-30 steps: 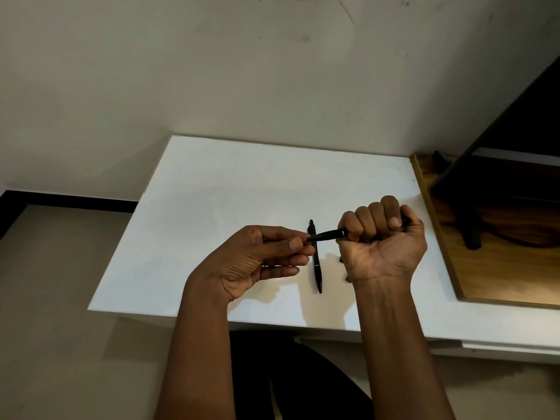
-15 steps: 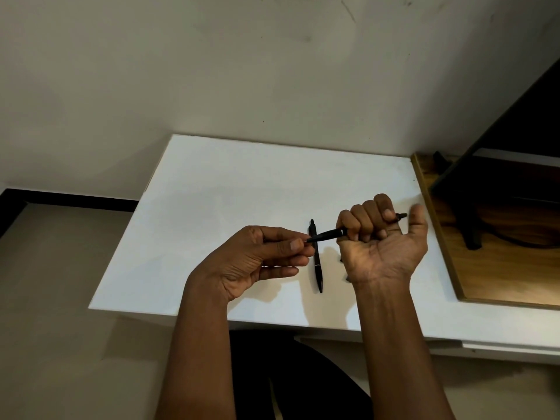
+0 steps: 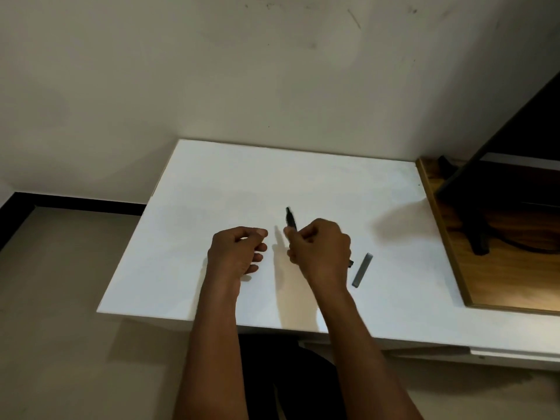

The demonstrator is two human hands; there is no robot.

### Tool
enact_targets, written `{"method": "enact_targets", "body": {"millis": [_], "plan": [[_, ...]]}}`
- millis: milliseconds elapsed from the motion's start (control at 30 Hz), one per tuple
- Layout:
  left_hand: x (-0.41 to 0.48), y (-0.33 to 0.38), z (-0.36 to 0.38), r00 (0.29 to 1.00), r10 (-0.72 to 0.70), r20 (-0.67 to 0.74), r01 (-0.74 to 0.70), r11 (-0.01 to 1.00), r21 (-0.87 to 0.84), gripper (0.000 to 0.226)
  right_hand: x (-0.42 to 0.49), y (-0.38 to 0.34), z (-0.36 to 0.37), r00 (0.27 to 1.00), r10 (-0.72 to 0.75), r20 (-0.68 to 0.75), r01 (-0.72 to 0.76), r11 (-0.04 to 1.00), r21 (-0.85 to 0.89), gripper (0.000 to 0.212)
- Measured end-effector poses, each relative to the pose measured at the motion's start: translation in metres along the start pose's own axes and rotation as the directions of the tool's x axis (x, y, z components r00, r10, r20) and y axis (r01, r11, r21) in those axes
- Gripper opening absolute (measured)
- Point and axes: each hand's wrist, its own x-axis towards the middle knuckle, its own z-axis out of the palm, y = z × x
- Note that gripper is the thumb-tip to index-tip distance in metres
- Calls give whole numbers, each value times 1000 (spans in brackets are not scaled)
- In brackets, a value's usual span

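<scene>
1. A plain off-white wall (image 3: 212,71) with a few dark scuffs rises behind everything.
2. A white rectangular bench (image 3: 227,177) stands against the wall and carries the things in hand.
3. A brown wooden tabletop (image 3: 515,286) touches the bench's right edge. A dark slanted panel (image 3: 500,174) and a black stand foot (image 3: 478,241) sit on it, well apart from the hands.
4. The right hand (image 3: 322,253) is above the middle of the bench, its grip clamped round a slim black pen (image 3: 290,218).
5. The left hand (image 3: 235,253) is just beside it, and the two do not touch. Its fingers are curled, with the thumb tip close to the forefinger. I cannot tell whether this grip pinches anything.
6. The pen points away from the person, slightly tilted. The right fist hides its middle, so only the far end and a short stub by the wrist show.
7. A thin flat grey stick (image 3: 362,269) lies on the bench just right of the right hand. It is near the pen's stub but apart from it.
</scene>
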Motion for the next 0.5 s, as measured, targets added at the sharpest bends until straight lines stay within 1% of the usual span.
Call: {"method": "enact_targets", "body": {"millis": [33,67,100,233,367,500], "plan": [[0,0,2,1000,8,14,-8,1000,28,13,-2,0,6,999,-36,-15,33,983,-178,29],[1,0,4,999,15,32,-16,998,58,14,-5,1,11,998,-63,-28,52,952,-301,28],[2,-1,6,999,18,51,-23,996,89,15,-7,3,15,996,-81,-35,62,929,-364,27],[4,-4,12,994,20,109,-38,985,165,16,-9,9,26,996,-86,-21,68,891,-449,28],[5,-8,15,989,23,143,-55,974,218,22,-7,14,29,996,-87,-28,64,882,-467,35],[7,-8,17,988,14,157,-46,978,204,24,-5,15,28,999,-39,-27,23,896,-444,27]]}}
